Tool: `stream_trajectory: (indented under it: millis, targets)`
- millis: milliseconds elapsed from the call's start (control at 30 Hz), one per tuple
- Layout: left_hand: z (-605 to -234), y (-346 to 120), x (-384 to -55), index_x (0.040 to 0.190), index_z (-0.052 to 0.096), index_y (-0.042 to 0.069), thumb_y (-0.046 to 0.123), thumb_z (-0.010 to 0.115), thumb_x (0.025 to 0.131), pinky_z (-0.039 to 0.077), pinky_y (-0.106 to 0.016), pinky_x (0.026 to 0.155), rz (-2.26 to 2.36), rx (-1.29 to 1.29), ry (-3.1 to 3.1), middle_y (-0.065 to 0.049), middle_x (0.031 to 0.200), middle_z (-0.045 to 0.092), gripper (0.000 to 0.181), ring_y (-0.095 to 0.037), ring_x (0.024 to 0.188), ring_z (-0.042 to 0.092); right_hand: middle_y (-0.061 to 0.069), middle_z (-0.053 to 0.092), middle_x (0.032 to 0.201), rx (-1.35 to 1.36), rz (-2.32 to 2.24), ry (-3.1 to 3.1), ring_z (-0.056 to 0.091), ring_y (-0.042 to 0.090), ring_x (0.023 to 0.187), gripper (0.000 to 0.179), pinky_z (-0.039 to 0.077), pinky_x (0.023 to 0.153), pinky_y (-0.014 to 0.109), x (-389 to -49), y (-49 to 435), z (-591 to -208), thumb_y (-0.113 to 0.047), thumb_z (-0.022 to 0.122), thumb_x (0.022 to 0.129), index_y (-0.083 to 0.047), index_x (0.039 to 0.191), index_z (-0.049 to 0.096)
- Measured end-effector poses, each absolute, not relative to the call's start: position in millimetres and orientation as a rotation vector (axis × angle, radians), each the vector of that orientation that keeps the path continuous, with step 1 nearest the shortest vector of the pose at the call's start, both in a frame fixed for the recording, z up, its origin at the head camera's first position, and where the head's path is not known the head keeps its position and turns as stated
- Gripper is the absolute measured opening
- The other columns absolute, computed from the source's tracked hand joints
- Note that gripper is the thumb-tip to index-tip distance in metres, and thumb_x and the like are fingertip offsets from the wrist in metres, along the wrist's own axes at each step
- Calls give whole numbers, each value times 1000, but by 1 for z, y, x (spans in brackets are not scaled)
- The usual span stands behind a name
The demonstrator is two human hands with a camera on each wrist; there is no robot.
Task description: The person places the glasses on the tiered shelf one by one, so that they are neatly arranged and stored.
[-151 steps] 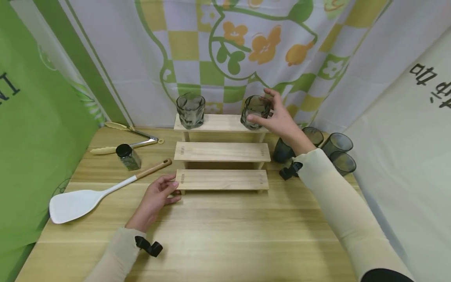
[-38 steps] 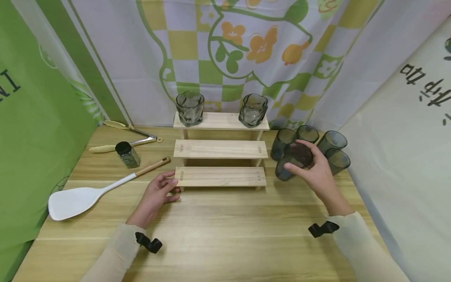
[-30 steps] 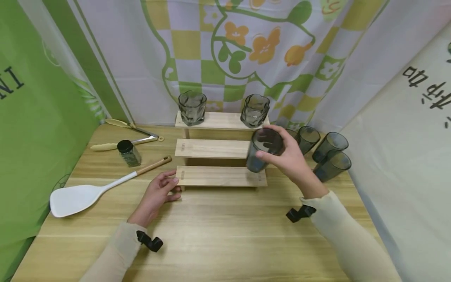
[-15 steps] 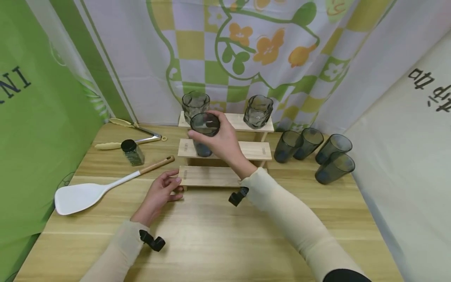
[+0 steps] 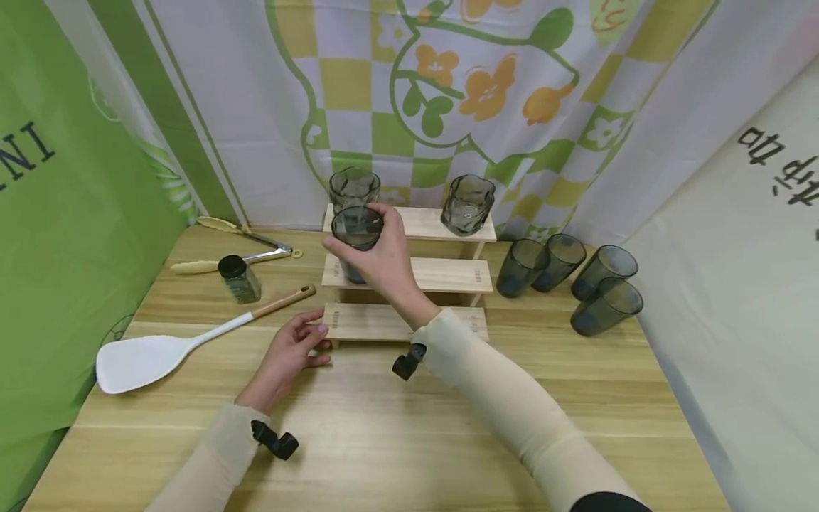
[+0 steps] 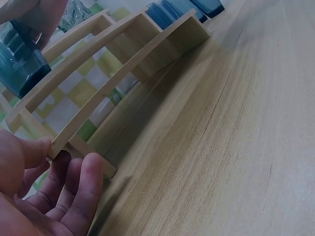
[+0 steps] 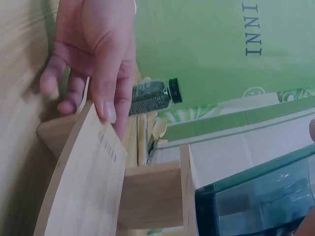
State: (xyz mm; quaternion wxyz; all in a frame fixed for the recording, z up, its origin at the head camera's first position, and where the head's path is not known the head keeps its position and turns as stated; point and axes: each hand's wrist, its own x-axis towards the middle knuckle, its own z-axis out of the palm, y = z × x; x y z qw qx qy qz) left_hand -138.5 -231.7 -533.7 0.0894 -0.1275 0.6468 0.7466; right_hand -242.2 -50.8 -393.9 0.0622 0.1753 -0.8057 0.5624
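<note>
My right hand (image 5: pixel 389 267) grips a tall smoked-glass tumbler (image 5: pixel 352 238) between thumb and fingers, at the left end of the middle step of a wooden three-step display rack (image 5: pixel 441 276). In the right wrist view, the tumbler's dark base (image 7: pixel 205 211) is right at the step's surface. My left hand (image 5: pixel 284 359) pinches the left end of the lowest step, thumb above and fingers underneath, as the left wrist view shows. Two wavy short glasses stand on the top step: one on the right (image 5: pixel 468 205), the other on the left (image 5: pixel 354 186), partly hidden behind the tumbler.
Several more smoked tumblers (image 5: pixel 523 269) stand on the table right of the rack. To the left lie tongs (image 5: pixel 256 254), a lidded spice jar (image 5: pixel 239 279) and a white spatula (image 5: pixel 150 361). A patterned curtain (image 5: pixel 345 78) hangs close behind the rack.
My right hand let go of the right wavy glass on the top step, took a tumbler from the right-hand group and carried it left to the middle step. The left hand stayed on the rack.
</note>
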Motion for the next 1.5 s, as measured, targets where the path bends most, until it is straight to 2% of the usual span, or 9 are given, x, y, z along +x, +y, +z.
stream_trajectory:
  millis: [233,400,567,700,800,933,1100,1300,1500]
  targets:
    - [-533,-229,-138,148,44,6,16,61,104,64,-39,78,2237,-380,1905,-9,110,60,48,-20,92,64,4,37,145,656,1762,-2397,39,19,131,102,42,110,38,-241,-31,-397,-61,81,79,-15,154,29]
    - [-534,-227,-140,147,45,6,16,62,104,64,-38,78,2234,-396,1901,-8,108,60,48,-20,92,64,16,40,145,873,1950,-2151,41,34,130,96,43,110,45,-245,22,-412,-64,69,86,-8,153,30]
    - [-534,-231,-137,149,44,5,18,63,103,64,-38,80,2219,-408,1918,-10,112,60,51,-21,95,63,28,47,135,931,1943,-1982,46,41,121,77,51,100,39,-244,99,-422,-45,66,97,9,143,38]
    - [-533,-237,-132,149,45,7,17,62,104,64,-36,79,2198,-455,1942,-11,117,59,50,-21,96,62,38,49,127,843,1758,-1978,51,38,119,60,49,102,36,-234,161,-416,-23,68,100,19,134,42]
    - [-532,-239,-130,150,44,7,17,62,104,64,-36,80,2188,-456,1952,-12,118,58,50,-21,97,62,35,53,124,617,1554,-2002,53,29,120,51,42,108,33,-223,206,-411,-13,72,97,20,129,49]
    - [-529,-239,-130,150,43,6,18,62,104,63,-37,81,2179,-437,1950,-11,117,59,52,-22,98,62,14,58,126,162,1375,-1988,49,18,118,49,36,106,27,-215,257,-420,-14,79,89,8,128,58]
    - [-528,-237,-133,150,43,7,18,62,104,63,-37,81,2171,-438,1944,-11,116,59,51,-22,98,62,3,44,142,-241,1377,-2204,37,16,127,72,30,111,30,-222,312,-453,-30,81,89,-10,147,43]
    - [-530,-233,-137,149,44,6,17,63,103,64,-36,80,2175,-441,1937,-8,114,60,51,-20,96,62,10,31,156,-300,1531,-2512,32,28,137,87,39,105,24,-225,338,-478,-38,71,96,-21,161,15]
    - [-531,-231,-138,149,44,6,17,62,104,64,-35,79,2167,-439,1956,-8,112,60,50,-20,95,63,2,41,145,-344,1583,-2425,41,21,128,84,42,93,14,-224,336,-480,-30,78,91,-19,156,26]
